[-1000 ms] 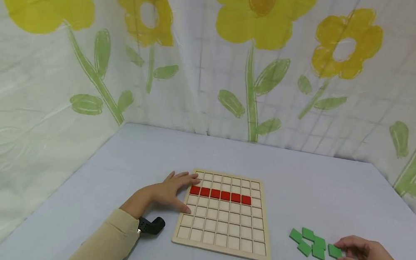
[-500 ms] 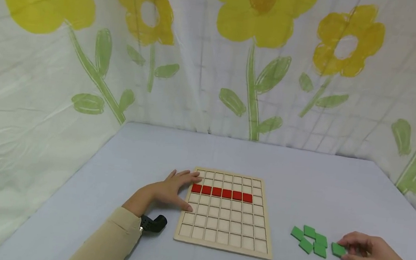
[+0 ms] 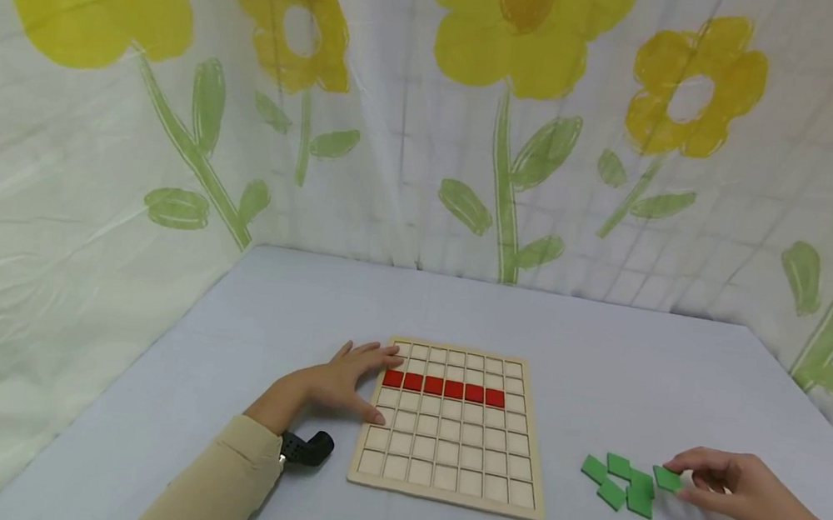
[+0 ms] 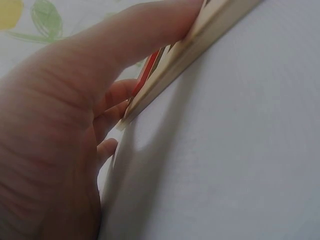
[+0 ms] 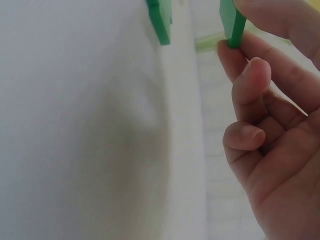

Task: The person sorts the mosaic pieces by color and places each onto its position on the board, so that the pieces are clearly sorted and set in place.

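Observation:
My left hand (image 3: 340,382) rests at the left edge of a wooden grid board (image 3: 439,498), fingers spread, thumb and fingertips on its rim. In the left wrist view the thumb (image 4: 150,32) lies over the board's edge (image 4: 185,55). A row of several red square tiles (image 3: 433,385) sits in the board's third row from the back. My right hand (image 3: 748,493) pinches a green square tile (image 3: 667,478) between thumb and fingertips. The right wrist view shows this tile (image 5: 233,25) held off the table, the other fingers loosely bent.
Several loose green tiles (image 3: 611,494) lie flat in a cluster between the board and my right hand. A white cloth covers the table (image 3: 292,298). Behind it hangs a flowered curtain (image 3: 395,166). A black wrist device (image 3: 308,449) is on the left arm.
My right hand has lifted the green tile from the table and moved it slightly back and left, beside the cluster. The left hand and the board stay as they were.

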The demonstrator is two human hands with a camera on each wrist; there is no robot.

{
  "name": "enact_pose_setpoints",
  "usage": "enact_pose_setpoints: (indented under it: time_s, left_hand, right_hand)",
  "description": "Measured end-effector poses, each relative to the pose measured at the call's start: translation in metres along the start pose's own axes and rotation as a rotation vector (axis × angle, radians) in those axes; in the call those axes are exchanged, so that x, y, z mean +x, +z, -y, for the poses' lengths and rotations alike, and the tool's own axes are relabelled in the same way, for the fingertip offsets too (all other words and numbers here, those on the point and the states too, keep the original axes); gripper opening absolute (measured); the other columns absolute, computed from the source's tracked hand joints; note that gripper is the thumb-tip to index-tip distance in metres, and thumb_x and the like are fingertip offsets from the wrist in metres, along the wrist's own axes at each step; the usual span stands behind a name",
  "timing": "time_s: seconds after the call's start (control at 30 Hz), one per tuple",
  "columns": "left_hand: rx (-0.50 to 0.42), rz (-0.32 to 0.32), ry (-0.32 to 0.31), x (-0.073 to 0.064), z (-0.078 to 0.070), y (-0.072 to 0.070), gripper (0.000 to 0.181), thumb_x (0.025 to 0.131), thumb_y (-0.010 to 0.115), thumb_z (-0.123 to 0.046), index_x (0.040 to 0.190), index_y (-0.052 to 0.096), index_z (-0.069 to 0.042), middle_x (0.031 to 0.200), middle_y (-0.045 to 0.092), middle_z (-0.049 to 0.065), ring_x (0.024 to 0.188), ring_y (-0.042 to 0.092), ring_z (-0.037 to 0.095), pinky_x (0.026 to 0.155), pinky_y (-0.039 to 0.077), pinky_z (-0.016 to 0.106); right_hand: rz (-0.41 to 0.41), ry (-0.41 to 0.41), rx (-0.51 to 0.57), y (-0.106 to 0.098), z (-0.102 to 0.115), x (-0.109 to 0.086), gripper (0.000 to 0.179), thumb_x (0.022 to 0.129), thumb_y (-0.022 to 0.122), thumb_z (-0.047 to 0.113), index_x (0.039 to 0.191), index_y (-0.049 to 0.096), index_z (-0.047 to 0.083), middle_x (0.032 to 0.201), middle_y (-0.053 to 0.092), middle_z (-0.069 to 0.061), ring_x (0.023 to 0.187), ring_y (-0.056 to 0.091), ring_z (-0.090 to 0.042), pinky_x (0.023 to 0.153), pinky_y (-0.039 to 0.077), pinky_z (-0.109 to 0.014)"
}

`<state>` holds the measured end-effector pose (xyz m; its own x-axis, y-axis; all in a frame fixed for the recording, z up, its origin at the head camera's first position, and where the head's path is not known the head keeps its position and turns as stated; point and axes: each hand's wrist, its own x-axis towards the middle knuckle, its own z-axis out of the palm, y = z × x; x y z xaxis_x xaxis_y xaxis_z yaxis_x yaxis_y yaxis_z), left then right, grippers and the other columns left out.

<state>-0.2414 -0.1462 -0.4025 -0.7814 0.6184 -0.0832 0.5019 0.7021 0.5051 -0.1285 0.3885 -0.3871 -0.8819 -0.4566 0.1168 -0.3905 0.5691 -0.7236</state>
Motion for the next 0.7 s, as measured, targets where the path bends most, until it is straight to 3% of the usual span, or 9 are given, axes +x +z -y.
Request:
enact_pose_setpoints:
  time_s: [0.33,0.7]
  left_hand:
    - [0.000,0.000,-0.021,-0.001,0.001,-0.003,0.089,0.069,0.074,-0.051,0.144,0.035,-0.026,0.156,0.020,-0.002,0.146,0.008,0.026,0.116,-0.005,0.053]
    - [-0.019,0.002,-0.002,0.000,0.000,-0.001,0.088,0.070,0.075,-0.048,0.144,0.035,-0.025,0.155,0.022,-0.005,0.146,0.006,0.024,0.117,-0.005,0.052]
  right_hand:
    - [0.041,-0.150,0.063,0.010,0.013,0.030,0.024,0.083,0.062,-0.006,0.104,0.067,0.006,0.089,0.061,0.011,0.066,0.046,-0.010,0.050,0.037,-0.024]
    - [0.071,-0.206,0.078,0.022,0.025,0.054,0.024,0.084,0.063,-0.003,0.105,0.066,0.007,0.093,0.062,0.010,0.066,0.046,-0.011,0.051,0.038,-0.025]
